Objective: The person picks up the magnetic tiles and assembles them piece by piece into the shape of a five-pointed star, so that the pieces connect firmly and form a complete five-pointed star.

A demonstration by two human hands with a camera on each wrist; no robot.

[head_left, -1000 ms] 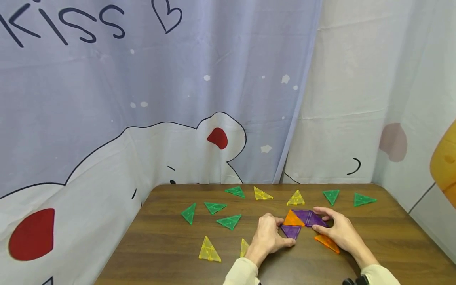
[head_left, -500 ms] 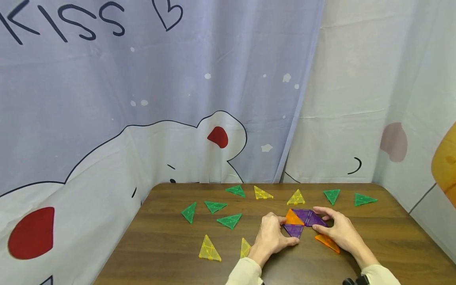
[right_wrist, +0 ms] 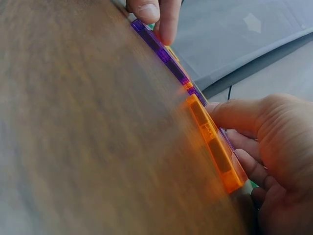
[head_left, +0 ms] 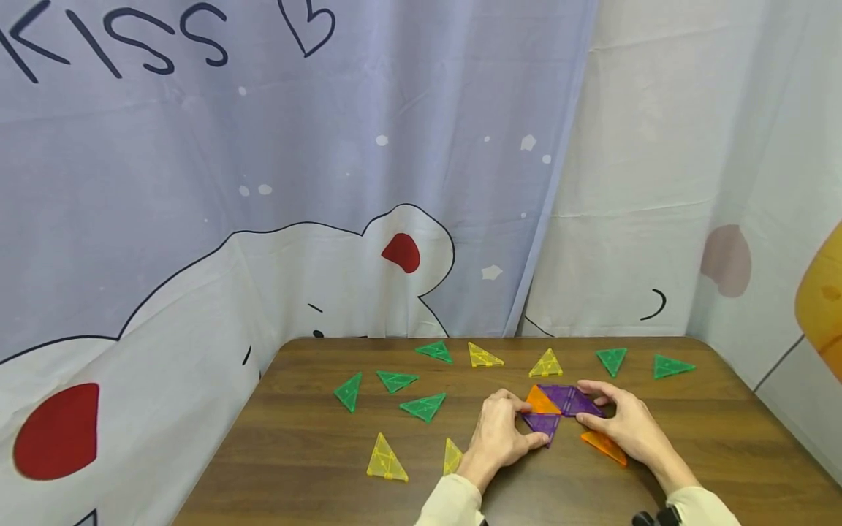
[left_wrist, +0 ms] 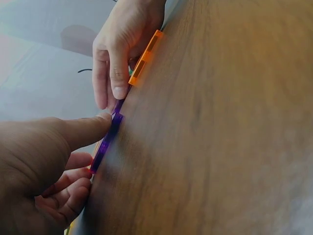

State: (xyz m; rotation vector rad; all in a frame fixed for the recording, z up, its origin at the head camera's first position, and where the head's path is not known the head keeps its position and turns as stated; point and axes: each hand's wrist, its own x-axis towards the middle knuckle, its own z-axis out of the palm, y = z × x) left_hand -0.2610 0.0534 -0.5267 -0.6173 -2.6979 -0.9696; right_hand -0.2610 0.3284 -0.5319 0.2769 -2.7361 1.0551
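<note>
Flat on the table lies a joined group of translucent magnetic triangle tiles: an orange tile [head_left: 541, 401], a lower purple tile [head_left: 543, 424], and two purple tiles to the right, the outermost purple tile [head_left: 582, 404] among them. My left hand [head_left: 496, 432] holds the group's left side, thumb at the lower purple tile's tip and fingers by the orange tile. At the other end my right hand [head_left: 627, 425] grips the outermost purple tile between thumb and fingers. A loose orange tile [right_wrist: 215, 144] lies just below my right hand. Fingers partly cover the group's outer edges.
Several green triangle tiles [head_left: 424, 407] are scattered left and at the back right. Yellow tiles lie along the back, such as one yellow tile [head_left: 547, 364], and near my left forearm [head_left: 452, 458]. A printed curtain [head_left: 368, 292] hangs behind the wooden table [head_left: 296, 453].
My left hand has shifted slightly right, and the orange and lower purple tiles have moved with it against the purple pair. The right hand stays put.
</note>
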